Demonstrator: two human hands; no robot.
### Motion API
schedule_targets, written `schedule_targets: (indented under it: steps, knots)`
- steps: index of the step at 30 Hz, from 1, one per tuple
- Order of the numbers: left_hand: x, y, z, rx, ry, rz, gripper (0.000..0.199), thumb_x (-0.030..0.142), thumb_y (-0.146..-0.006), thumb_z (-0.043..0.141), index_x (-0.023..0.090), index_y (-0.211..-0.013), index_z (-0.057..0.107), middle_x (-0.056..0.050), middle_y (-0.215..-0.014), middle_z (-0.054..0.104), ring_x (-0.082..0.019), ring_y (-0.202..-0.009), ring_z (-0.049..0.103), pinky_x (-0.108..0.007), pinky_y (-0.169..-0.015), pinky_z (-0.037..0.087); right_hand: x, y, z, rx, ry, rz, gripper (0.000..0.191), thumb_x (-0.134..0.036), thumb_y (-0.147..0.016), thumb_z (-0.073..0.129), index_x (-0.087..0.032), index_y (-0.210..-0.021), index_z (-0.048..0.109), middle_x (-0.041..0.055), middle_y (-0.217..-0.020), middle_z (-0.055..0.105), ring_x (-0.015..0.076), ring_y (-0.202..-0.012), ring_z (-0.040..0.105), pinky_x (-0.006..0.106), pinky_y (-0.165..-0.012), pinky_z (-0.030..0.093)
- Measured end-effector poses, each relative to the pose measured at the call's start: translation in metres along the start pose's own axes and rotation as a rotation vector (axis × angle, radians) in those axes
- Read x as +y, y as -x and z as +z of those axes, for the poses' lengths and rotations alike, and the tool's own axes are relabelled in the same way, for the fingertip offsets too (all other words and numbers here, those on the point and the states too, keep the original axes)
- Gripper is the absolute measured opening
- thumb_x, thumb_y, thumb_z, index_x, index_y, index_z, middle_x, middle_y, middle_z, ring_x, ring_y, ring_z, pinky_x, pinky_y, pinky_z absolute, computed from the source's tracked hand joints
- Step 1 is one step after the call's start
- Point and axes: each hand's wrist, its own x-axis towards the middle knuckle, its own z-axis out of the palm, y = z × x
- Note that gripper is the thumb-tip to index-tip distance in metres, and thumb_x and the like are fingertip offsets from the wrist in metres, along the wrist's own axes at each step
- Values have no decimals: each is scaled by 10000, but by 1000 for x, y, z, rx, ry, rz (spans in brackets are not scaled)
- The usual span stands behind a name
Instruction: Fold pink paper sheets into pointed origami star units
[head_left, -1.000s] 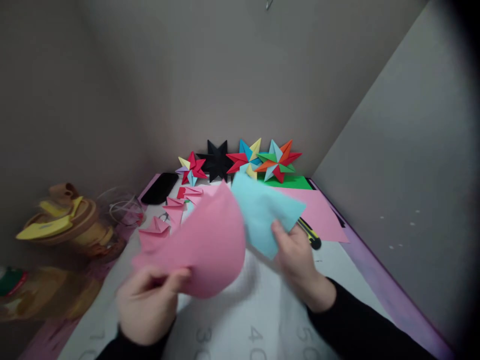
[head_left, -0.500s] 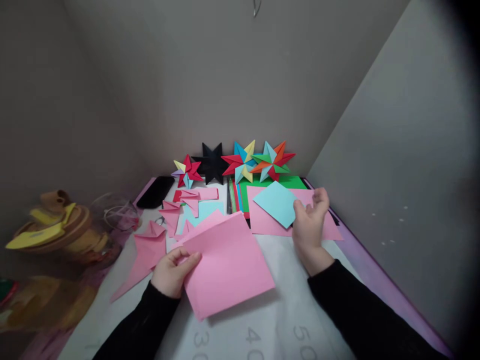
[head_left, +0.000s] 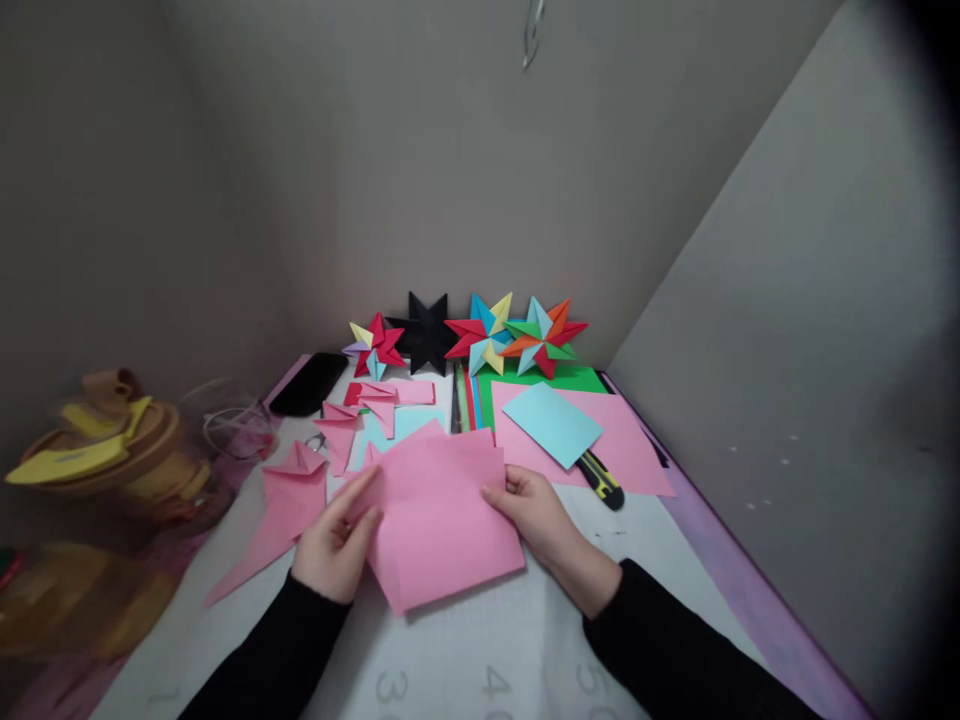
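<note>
A pink sheet of paper (head_left: 446,530), bent along a crease, is held up off the white table cover between my two hands. My left hand (head_left: 334,545) pinches its left edge, thumb on the near side. At the right edge, my right hand (head_left: 536,515) grips it between thumb and curled fingers. Beyond the right hand, a light blue paper (head_left: 553,425) lies on a larger pink sheet (head_left: 637,440). A black and yellow utility knife (head_left: 601,482) sticks out from under the blue paper. Folded pink pieces (head_left: 294,495) rest left of my left hand.
Several folded paper stars, among them a black star (head_left: 427,335) and a multicoloured star (head_left: 544,338), lean against the back wall. A black phone (head_left: 309,384) lies at the back left. Brown and yellow items (head_left: 112,440) stand beyond the table's left edge. A wall bounds the right side.
My right hand has let go of the light blue paper, moved down and left, and taken the right edge of the pink sheet. The utility knife now shows.
</note>
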Motion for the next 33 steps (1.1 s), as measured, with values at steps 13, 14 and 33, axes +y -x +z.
schedule_targets:
  steps: [13,14,33]
  knots:
    - [6,6,4,50,-21,-59,849,308,-663,714,143,-1418,361,-8,-705,659,-172,-594,626,-238,-541,507,-41,-27,-70,365,-41,-185,397,-351,-648,713,-240,-944,474,-72,-605,603,121,-458,539,215,-452,409]
    - [7,8,5,21,-37,-40,808,311,-685,692,139,-1409,378,11,-646,638,-155,-525,589,-232,-511,488,-41,-28,-72,361,-66,-176,399,-346,-635,718,-243,-921,460,-74,-614,602,121,-463,544,218,-456,414]
    - [57,17,-5,-400,251,-31,500,442,-770,647,168,-1188,641,-110,-1207,645,-291,-1112,595,-327,-806,548,-19,2,-15,-208,-277,121,220,-320,-780,691,-226,-888,523,-24,-786,637,115,-626,590,240,-618,471]
